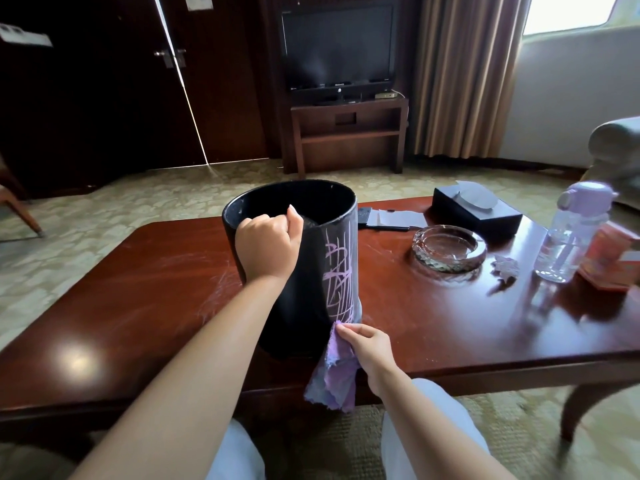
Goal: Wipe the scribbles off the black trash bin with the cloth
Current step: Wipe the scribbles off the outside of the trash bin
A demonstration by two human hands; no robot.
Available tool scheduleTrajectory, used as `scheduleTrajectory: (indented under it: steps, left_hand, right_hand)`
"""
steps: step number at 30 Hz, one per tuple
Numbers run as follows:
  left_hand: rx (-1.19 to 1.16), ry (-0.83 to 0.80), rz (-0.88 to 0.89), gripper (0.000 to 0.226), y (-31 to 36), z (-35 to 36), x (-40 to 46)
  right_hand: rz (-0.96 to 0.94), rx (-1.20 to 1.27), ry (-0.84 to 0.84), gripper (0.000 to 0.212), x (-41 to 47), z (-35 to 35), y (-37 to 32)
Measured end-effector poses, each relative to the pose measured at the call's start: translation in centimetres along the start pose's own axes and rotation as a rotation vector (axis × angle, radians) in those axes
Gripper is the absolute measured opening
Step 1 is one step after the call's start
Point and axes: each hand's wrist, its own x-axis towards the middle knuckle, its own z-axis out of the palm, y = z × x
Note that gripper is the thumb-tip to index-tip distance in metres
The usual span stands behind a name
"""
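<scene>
Black bin [304, 289] stands upright on the wood table [138, 289], near-centre, tilt if any hard to tell. Left hand [268, 247] grips the bin's near-left rim, fingers curled over the edge, thumb up. Purple scribbles [337, 275] cover the bin's right side, running from mid-height down to the base. Right hand [367, 348] pinches a purple cloth [334, 375] between thumb and fingers, at the bin's lower right, cloth top touching the wall by the lowest scribbles; the rest hangs past the table's near edge. Right of the bin: glass ashtray [450, 249], black tissue box [476, 211] farther back, clear bottle [571, 233] with purple cap, red box [609, 261] at the far right.
</scene>
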Motion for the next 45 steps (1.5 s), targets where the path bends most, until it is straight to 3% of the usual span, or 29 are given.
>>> scheduleTrajectory:
  steps: [6, 12, 17, 29, 45]
  left_hand:
    - [0.007, 0.001, 0.003, 0.052, 0.0, 0.0, -0.1]
    - [-0.001, 0.0, -0.008, 0.053, 0.0, 0.0, -0.1]
    - [-0.002, 0.002, -0.002, 0.053, 0.0, 0.0, -0.1]
    - [0.006, 0.013, 0.005, 0.053, -0.1, 0.1, -0.1]
    - [0.009, 0.02, 0.004, 0.052, -0.1, 0.2, -0.1]
  right_hand:
    - [0.0, -0.043, 0.075, 0.007, 0.3, 0.9, 0.5]
    - [0.013, 0.027, -0.001, 0.005, -0.1, 0.4, -0.1]
    - [0.02, -0.086, 0.027, 0.014, -0.1, 0.9, -0.1]
    - [0.093, 0.15, -0.027, 0.011, -1.2, 1.3, -0.6]
    - [0.069, 0.167, 0.085, 0.014, -1.6, 2.2, -1.6]
